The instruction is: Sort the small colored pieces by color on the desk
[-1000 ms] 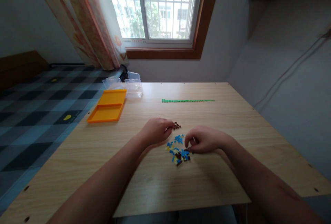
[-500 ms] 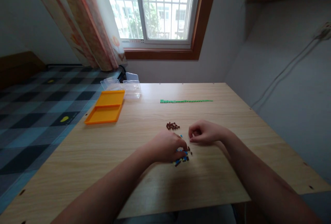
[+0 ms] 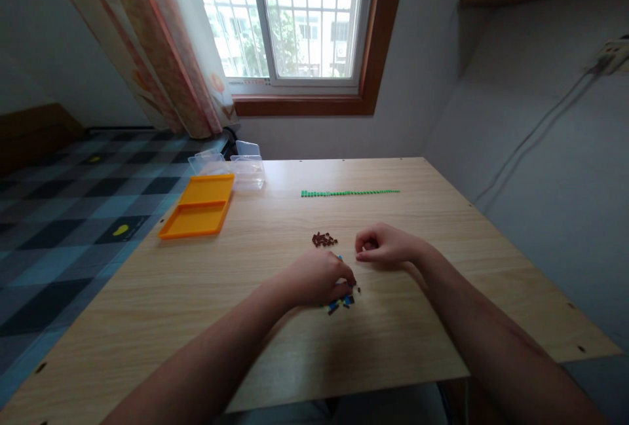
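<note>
My left hand (image 3: 322, 277) lies over a small pile of blue, yellow and dark brown pieces (image 3: 344, 302) and hides much of it. Its thumb and fingers curl in at the pile's right side; whatever is between them is too small to make out. To the right, my right hand (image 3: 386, 243) rests on its side on the table, fingers curled towards the thumb. What it holds, if anything, is hidden. Just beyond my left hand sits a heap of small brown pieces (image 3: 324, 240). One tiny brown piece (image 3: 358, 289) is loose by the left fingertips.
Farther back, small green pieces (image 3: 344, 194) form a long row on the wooden table (image 3: 422, 327). An orange two-part tray (image 3: 199, 219) and clear plastic boxes (image 3: 248, 173) stand at the left. A checked bed (image 3: 54, 215) adjoins the table; walls enclose the back and right.
The view has shifted slightly. My left fingers have moved a little within the mixed pile, and my right hand stays curled in nearly the same place.
</note>
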The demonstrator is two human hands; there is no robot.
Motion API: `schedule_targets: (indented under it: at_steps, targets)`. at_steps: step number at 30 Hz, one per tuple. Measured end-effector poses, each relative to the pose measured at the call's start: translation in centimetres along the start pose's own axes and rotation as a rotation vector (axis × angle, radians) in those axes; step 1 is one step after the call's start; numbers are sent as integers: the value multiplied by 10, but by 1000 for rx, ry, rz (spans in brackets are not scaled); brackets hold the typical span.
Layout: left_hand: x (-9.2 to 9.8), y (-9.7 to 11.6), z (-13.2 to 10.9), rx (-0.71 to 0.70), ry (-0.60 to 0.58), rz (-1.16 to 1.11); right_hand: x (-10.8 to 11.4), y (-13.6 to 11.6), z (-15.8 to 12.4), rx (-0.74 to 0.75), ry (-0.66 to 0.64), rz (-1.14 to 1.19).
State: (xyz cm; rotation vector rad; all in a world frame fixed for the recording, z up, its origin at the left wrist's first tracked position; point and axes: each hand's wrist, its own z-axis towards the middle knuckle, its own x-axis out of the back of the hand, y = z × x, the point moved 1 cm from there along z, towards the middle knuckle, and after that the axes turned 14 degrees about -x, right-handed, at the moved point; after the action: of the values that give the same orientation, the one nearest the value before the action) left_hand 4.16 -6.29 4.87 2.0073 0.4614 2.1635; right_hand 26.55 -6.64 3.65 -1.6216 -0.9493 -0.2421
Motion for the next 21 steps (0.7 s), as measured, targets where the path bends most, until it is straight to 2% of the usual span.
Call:
schedule_targets:
  at_steps: [3,7,9,11,18,21]
  targets:
    - [7,-7,-5,27,26,-31,1,-2,-2,-5,-8,-12]
    - [17,-21,-13,89,65,-7,-6,-14,-6,23,-118,-43]
    - [18,-25,-15,102,73,0,-12,-22,-10,47,-164,-88]
    - [16,-27,-16,106,77,8,-16,-30,-15,66,-154,-159]
    - [8,-25,-16,86,85,-17,-16,-42,-36,72,101,-360]
    - [13,-32,-19,76,223,-79,-30,-40,-45,119,251,-341]
